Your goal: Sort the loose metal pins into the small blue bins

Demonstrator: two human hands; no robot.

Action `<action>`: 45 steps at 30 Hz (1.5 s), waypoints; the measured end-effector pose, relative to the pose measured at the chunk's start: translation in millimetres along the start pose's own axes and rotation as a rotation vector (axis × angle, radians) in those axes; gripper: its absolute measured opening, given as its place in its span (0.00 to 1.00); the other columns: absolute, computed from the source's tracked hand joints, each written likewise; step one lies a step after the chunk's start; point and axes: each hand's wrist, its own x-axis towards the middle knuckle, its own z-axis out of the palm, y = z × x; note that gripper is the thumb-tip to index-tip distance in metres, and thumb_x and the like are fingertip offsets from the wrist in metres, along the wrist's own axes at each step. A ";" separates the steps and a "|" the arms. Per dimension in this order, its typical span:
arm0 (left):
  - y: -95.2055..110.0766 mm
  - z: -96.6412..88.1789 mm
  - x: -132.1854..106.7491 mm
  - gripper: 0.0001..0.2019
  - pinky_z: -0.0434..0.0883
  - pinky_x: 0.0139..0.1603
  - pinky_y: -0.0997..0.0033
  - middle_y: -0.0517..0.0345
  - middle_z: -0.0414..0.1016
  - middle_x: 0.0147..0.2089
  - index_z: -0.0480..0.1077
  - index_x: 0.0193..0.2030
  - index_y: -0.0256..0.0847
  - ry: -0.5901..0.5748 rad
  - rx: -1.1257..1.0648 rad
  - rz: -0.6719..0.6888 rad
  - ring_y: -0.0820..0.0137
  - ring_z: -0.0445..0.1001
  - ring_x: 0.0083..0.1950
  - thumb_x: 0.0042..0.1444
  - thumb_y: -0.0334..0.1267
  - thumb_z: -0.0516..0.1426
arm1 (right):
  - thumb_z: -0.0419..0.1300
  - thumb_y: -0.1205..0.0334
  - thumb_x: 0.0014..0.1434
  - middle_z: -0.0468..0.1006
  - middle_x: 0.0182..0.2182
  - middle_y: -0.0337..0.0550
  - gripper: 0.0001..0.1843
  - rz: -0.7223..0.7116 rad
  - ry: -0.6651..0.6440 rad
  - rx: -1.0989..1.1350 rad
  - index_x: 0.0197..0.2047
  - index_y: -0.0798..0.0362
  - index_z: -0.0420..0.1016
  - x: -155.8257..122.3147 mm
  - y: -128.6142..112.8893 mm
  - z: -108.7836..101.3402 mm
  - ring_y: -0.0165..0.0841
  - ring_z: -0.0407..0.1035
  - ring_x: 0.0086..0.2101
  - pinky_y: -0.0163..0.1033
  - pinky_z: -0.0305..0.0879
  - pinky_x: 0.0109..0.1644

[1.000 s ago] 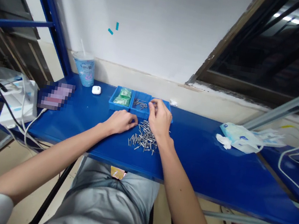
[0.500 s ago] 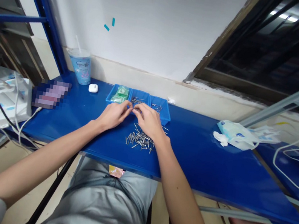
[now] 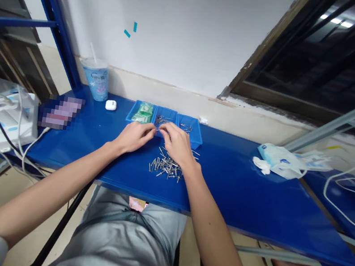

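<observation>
My left hand [image 3: 136, 137] and my right hand [image 3: 176, 141] meet fingertip to fingertip just in front of the blue bins. Both are closed in a pinch. A thin metal piece, looking like a blind rivet [image 3: 159, 130], spans the small gap between the fingertips. Under my right wrist lies a loose pile of blind rivets [image 3: 166, 167], thin silvery pins with thicker ends. The left bin [image 3: 129, 115] holds green-and-clear packets [image 3: 143, 111]. In the middle bin [image 3: 176, 115] and the right bin [image 3: 198, 140] lie more metal pins, partly hidden by my hands.
On the blue table [image 3: 230, 182] a lidded cup with a straw [image 3: 96, 81] and a white earbud case [image 3: 110, 105] stand back left. A white power strip with cables [image 3: 20, 125] lies far left. A tissue pack [image 3: 282, 160] sits at right, near a metal frame.
My fingertips have drawn slightly apart, and the thin metal piece between them shows more clearly. The pile and the bins look the same.
</observation>
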 end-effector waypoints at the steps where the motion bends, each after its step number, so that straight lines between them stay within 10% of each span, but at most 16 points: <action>1: -0.3 0.1 0.1 0.16 0.60 0.33 0.70 0.60 0.74 0.26 0.75 0.41 0.40 -0.001 -0.001 0.003 0.69 0.70 0.27 0.71 0.44 0.49 | 0.51 0.61 0.74 0.82 0.49 0.46 0.12 0.002 0.002 0.005 0.52 0.47 0.75 0.0 0.0 0.3 0.40 0.76 0.48 0.43 0.67 0.49; 26: -4.3 0.9 0.3 0.15 0.61 0.34 0.71 0.60 0.73 0.25 0.77 0.39 0.39 -0.030 -0.022 0.076 0.71 0.68 0.27 0.68 0.42 0.51 | 0.50 0.52 0.76 0.81 0.32 0.42 0.19 0.100 -0.018 -0.104 0.34 0.48 0.72 1.2 -0.8 0.3 0.37 0.73 0.33 0.40 0.53 0.35; 45: -3.3 0.8 -0.3 0.17 0.62 0.35 0.70 0.59 0.76 0.27 0.77 0.42 0.40 -0.045 -0.017 0.035 0.69 0.72 0.29 0.70 0.43 0.48 | 0.51 0.58 0.75 0.81 0.35 0.42 0.14 0.041 -0.049 -0.011 0.39 0.48 0.74 0.8 -1.4 -0.2 0.36 0.73 0.36 0.39 0.59 0.40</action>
